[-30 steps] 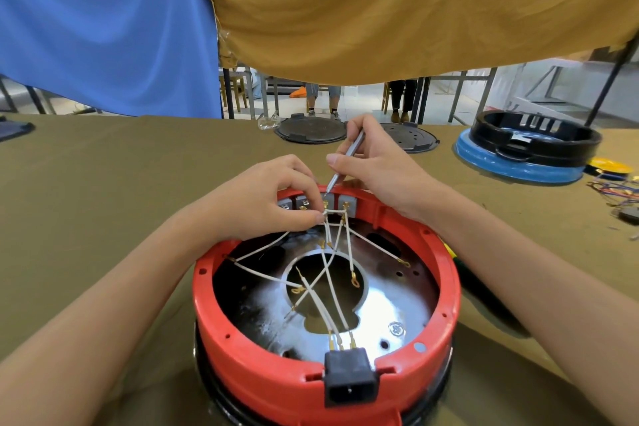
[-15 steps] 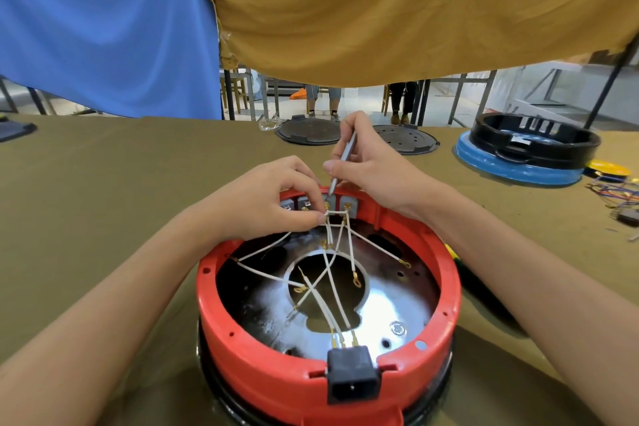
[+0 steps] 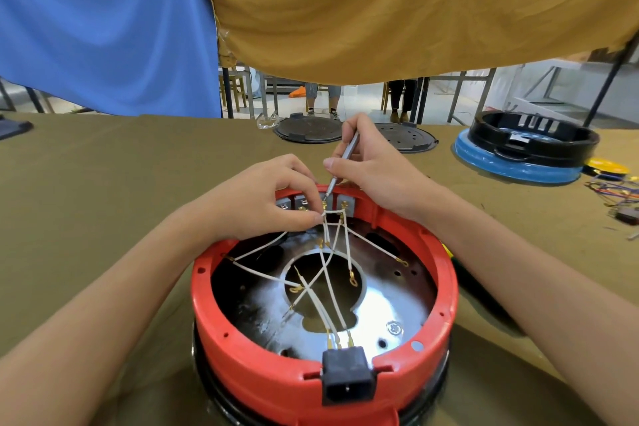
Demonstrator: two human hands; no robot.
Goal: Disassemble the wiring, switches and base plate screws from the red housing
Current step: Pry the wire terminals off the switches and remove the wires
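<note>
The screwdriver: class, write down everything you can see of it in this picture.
The screwdriver is a thin grey rod that looks like metal, with no thick handle showing. It leans, upper end away from the person, tip down at the grey switches on the far inner wall of the red housing. The right hand pinches it like a pen. The left hand pinches a white wire just below the tip.

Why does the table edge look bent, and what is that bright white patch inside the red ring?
Head view: the wide-angle lens bows the far table edge and stretches both forearms toward the corners. The white patch is glare on the shiny base plate inside the red housing. Focus is sharp on the left hand, right hand, screwdriver and wires; lighting is soft, shadows faint.
</note>
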